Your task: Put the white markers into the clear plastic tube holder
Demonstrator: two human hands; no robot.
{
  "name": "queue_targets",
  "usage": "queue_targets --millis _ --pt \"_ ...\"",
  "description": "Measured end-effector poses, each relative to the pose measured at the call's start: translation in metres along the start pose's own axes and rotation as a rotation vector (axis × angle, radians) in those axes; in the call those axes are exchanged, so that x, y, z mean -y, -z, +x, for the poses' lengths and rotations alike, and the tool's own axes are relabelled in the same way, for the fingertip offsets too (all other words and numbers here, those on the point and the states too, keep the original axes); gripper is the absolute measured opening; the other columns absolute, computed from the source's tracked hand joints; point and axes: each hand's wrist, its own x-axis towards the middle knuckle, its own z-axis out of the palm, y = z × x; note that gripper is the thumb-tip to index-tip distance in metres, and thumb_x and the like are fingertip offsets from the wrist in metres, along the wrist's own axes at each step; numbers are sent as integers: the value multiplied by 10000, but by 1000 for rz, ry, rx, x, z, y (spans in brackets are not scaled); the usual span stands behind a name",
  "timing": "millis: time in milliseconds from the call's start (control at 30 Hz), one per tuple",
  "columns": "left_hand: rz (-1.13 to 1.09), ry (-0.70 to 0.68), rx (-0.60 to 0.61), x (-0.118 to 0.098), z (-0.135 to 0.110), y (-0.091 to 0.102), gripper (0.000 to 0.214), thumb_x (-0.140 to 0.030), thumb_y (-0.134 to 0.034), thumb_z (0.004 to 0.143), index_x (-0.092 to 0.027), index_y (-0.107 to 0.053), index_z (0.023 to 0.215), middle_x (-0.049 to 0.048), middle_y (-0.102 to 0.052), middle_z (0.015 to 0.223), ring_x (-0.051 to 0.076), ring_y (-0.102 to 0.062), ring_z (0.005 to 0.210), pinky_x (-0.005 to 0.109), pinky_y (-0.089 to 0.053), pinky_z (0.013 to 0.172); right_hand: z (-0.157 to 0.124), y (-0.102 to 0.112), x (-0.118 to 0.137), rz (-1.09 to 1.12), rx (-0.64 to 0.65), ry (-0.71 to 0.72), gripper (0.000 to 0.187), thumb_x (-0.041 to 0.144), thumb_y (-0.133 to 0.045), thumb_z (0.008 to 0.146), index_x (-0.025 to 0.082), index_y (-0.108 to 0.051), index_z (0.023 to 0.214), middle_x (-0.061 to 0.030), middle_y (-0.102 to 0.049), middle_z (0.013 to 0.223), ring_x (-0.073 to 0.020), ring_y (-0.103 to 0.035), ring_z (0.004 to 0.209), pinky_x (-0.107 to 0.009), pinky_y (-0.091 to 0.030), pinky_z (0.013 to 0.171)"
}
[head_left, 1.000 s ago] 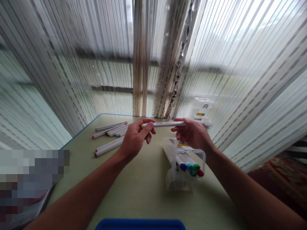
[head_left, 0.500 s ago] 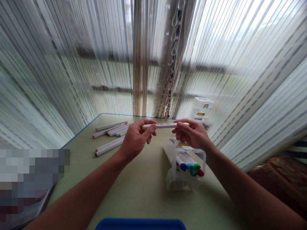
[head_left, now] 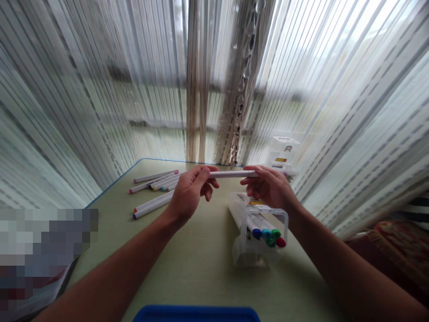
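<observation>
A white marker (head_left: 231, 174) is stretched level between both hands above the table. My left hand (head_left: 191, 190) pinches one end of it between thumb and fingers; my right hand (head_left: 270, 184) grips the other end. Both marker tips are covered by fingers. Below my right hand lies a clear plastic case (head_left: 238, 214) with several markers (head_left: 264, 226) in it, their blue, teal, green and red ends facing me. To the left of my left hand, several loose white markers (head_left: 152, 205) with coloured ends lie on the table.
The pale green table (head_left: 194, 268) has a blue edge. A blue object (head_left: 197, 313) lies at the near edge. Another clear case (head_left: 283, 152) stands at the back right, against string curtains (head_left: 161, 103). A patterned cloth (head_left: 402, 246) is at right.
The marker has turned between my fingers: its printing and yellow ends, visible before, are out of sight now. My hands stay in nearly the same place.
</observation>
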Motion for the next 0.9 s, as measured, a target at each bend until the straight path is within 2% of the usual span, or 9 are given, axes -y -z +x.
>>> queue_targets --millis 200,600,900 --pt "-42 20 -16 -1 -1 0 293 -338 -504 943 -89 -634 1027 47 -646 698 99 -517 467 238 -407 462 -1 1 0 27 12 -25 308 408 -691 792 155 -732 963 -75 -771 736 -141 -648 453 -205 -395 374" --pt "-30 27 -15 -3 -1 -1 311 -337 -504 938 -75 -651 1018 61 -662 690 93 -512 462 228 -394 463 0 1 0 32 5 -23 337 441 -718 794 142 -738 948 -72 -771 723 -137 -641 440 -211 -408 373" --pt "85 -10 -20 1 1 1 261 -331 -638 871 -105 -656 999 18 -639 696 69 -493 456 211 -386 440 1 -2 0 19 -35 21 385 482 -778 734 137 -750 902 -70 -759 699 -117 -622 430 -184 -380 337"
